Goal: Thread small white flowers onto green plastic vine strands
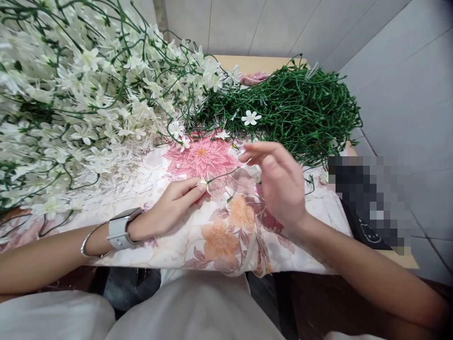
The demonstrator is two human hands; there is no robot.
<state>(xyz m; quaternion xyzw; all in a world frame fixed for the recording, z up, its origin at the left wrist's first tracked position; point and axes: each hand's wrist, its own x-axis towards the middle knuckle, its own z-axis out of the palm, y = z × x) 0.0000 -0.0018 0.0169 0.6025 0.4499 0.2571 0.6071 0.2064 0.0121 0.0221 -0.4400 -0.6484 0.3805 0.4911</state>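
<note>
Head view: the left hand (170, 205) rests on the floral cloth (219, 236) covering the tabletop (255, 63), its thumb and forefinger pinched on a small white flower (204, 183) at the end of a thin green stem (222, 176). The stem runs up and right toward the right hand (279, 182), whose fingertips are drawn together near the stem's far end; contact cannot be confirmed. A grey watch (120, 229) and a bangle (88, 241) sit on the left wrist. A heap of white flowers (81, 99) lies at left, a pile of bare green stems (297, 108) at right behind the hands.
</note>
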